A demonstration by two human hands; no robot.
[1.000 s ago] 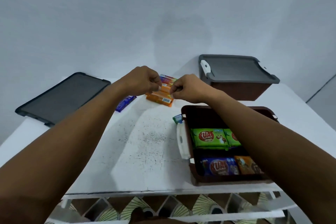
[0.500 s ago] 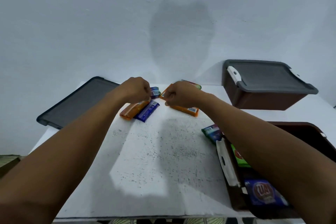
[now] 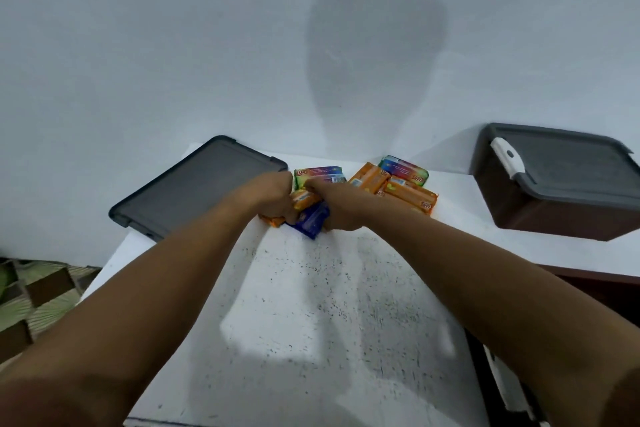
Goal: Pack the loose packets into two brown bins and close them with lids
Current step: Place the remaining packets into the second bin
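Note:
My left hand [image 3: 273,196] and my right hand [image 3: 341,208] meet at the far middle of the white table [image 3: 311,315]. Both are closed around a small cluster of packets: an orange packet [image 3: 304,199] and a blue packet [image 3: 311,220] show between them. A green and purple packet [image 3: 320,174] lies just behind the hands. Several orange packets [image 3: 408,194] and a green-ended one [image 3: 403,170] lie loose to the right. A closed brown bin with a grey lid [image 3: 561,180] stands at the far right. The open brown bin [image 3: 588,284] shows only as an edge at right.
A loose grey lid [image 3: 197,187] lies flat at the table's far left corner. A plain wall rises right behind the table. Patterned floor [image 3: 38,302] shows past the left edge.
The view has swung up and left, so the open bin has slid nearly out of frame. My right hand has moved left to join the left hand on the orange and blue packets.

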